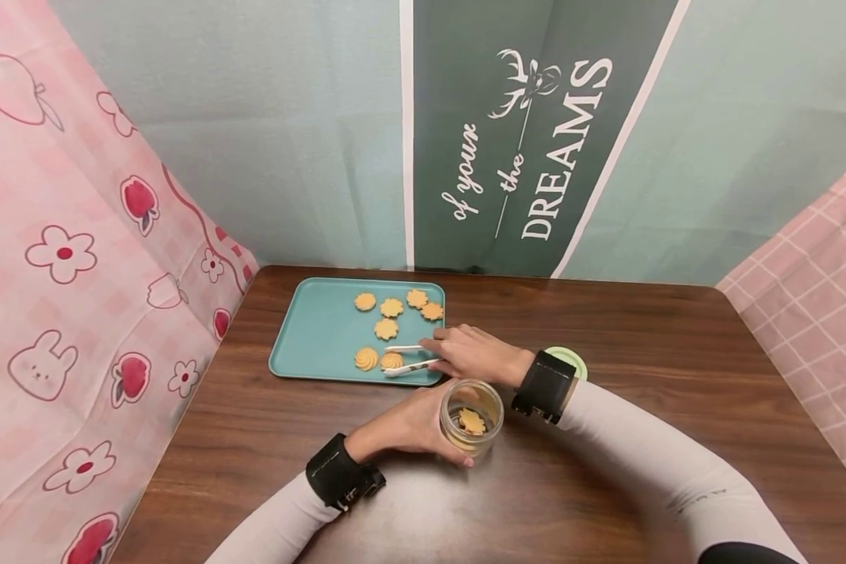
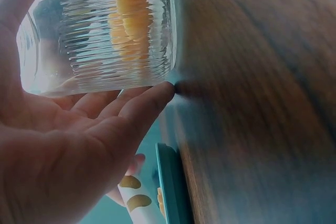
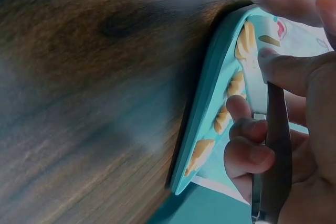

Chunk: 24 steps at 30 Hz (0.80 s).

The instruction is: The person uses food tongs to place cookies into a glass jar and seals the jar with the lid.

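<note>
My left hand grips a ribbed glass jar standing on the wooden table near its front; one flower-shaped cookie lies inside. In the left wrist view the jar rests against my palm and fingers. My right hand holds white tongs over the near right corner of a teal tray. The tong tips sit on either side of a cookie. In the right wrist view my fingers curl round the tongs beside the tray's rim.
Several more cookies lie on the tray's far right side, and a swirled one near its front. A green lid lies behind my right wrist. Cloth backdrops hang at the table's left, back and right edges.
</note>
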Each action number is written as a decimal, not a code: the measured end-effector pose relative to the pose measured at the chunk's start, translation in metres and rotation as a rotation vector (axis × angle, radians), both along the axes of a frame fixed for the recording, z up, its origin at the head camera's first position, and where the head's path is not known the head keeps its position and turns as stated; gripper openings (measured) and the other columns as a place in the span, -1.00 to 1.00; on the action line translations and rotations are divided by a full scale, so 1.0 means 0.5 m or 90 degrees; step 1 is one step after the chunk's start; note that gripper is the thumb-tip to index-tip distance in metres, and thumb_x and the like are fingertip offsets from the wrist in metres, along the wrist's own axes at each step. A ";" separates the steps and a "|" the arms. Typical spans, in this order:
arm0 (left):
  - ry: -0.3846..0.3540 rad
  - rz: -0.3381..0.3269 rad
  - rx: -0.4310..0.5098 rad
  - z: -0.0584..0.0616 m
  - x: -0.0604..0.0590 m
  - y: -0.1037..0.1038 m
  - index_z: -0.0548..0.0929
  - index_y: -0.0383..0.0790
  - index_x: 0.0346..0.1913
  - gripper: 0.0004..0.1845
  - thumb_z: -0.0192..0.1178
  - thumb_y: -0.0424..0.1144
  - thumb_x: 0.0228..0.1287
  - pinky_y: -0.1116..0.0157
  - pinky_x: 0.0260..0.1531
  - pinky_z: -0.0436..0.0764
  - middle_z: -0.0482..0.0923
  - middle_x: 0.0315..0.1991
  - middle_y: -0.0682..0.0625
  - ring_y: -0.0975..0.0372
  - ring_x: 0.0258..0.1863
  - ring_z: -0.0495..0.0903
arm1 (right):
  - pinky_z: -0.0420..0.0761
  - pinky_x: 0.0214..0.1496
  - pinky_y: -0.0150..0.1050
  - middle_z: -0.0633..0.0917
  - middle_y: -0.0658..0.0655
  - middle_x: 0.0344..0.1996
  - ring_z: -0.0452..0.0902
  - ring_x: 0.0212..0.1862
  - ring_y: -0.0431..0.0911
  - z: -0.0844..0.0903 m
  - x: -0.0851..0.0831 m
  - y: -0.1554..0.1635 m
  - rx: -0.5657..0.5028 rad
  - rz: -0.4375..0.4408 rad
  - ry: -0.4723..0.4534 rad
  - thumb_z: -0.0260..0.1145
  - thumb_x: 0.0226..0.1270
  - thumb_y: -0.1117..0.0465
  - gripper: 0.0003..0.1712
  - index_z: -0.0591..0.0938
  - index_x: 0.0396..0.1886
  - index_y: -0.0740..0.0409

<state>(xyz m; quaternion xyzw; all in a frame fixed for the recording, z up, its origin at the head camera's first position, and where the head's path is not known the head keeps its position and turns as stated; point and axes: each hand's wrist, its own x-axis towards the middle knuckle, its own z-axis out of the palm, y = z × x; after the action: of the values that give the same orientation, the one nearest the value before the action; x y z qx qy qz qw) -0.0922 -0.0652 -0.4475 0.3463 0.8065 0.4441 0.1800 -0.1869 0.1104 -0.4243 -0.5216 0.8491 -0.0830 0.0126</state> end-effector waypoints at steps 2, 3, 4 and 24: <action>-0.004 0.000 0.003 0.000 0.000 0.000 0.44 -0.05 0.47 0.03 0.76 -0.04 -0.12 0.27 0.40 0.46 0.61 0.29 0.08 0.32 0.29 0.54 | 0.59 -0.42 -0.21 0.63 0.05 -0.31 0.55 -0.46 -0.14 0.001 0.000 0.003 0.001 0.000 0.003 0.30 0.60 0.07 -0.69 0.68 0.10 0.18; -0.003 0.001 0.003 0.000 0.000 0.000 0.43 -0.04 0.47 0.04 0.76 -0.04 -0.12 0.27 0.40 0.46 0.61 0.29 0.09 0.32 0.29 0.53 | 0.59 -0.42 -0.22 0.63 0.05 -0.31 0.54 -0.46 -0.14 0.001 -0.001 0.005 0.000 -0.001 0.001 0.30 0.61 0.07 -0.70 0.68 0.10 0.18; -0.002 0.001 0.002 -0.001 0.000 -0.001 0.43 -0.04 0.47 0.04 0.76 -0.03 -0.12 0.28 0.39 0.46 0.60 0.29 0.09 0.32 0.29 0.54 | 0.59 -0.42 -0.22 0.62 0.05 -0.31 0.54 -0.46 -0.15 0.002 -0.001 0.007 0.000 -0.004 -0.001 0.30 0.61 0.07 -0.70 0.68 0.10 0.18; -0.006 0.009 0.019 -0.005 -0.001 -0.001 0.48 -0.10 0.34 -0.03 0.78 -0.06 -0.18 0.30 0.28 0.54 0.66 0.17 0.03 0.25 0.18 0.62 | 0.50 -0.48 -0.32 0.59 0.00 -0.33 0.45 -0.51 -0.26 0.040 0.019 0.048 -0.037 -0.065 0.005 0.37 0.55 0.11 -0.64 0.68 0.18 0.22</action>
<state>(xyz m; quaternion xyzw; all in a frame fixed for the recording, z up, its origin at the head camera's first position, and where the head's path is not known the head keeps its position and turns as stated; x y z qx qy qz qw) -0.0927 -0.0657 -0.4499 0.3414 0.8012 0.4592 0.1751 -0.1776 0.1345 -0.4045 -0.4783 0.8717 -0.1064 -0.0102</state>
